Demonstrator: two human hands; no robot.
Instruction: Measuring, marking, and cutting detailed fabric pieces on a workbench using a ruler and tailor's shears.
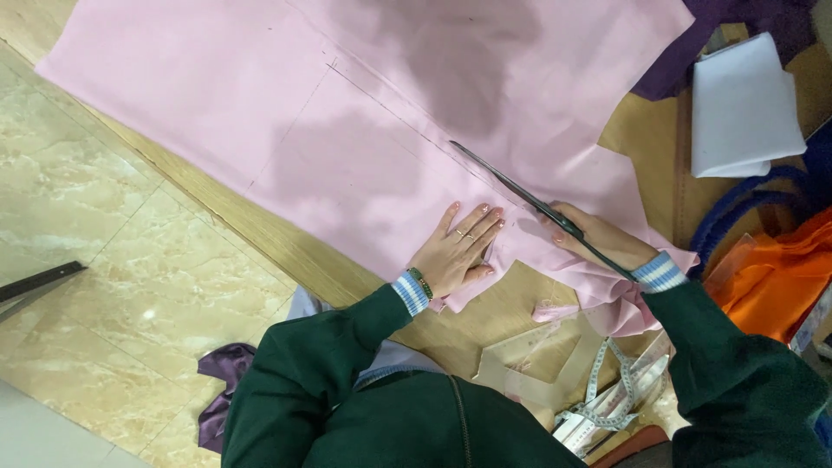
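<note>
1. The pink cloth (347, 130) is lying spread over the wooden desk (286, 247), covering most of it and reaching to its near edge.
2. The left hand (455, 251) is pressing flat on the pink cloth near that edge, fingers spread wide, gripping nothing.
3. The right hand (598, 236) is sitting just beside the left one on the cloth, its grip closed around the handles of the black scissors (520, 191).
4. The scissor blades are pointing away from the person along a line drawn on the pink cloth.
5. A folded white cloth (744, 108) is resting beyond the pink cloth's far right corner.
6. An orange bag (771, 277) is sitting right of the pink cloth, near the right sleeve.
7. A measuring tape (607, 394) is lying below the pink cloth's trailing end.
8. A purple scrap (217, 390) is lying on the marble floor (104, 260), left of the desk.
</note>
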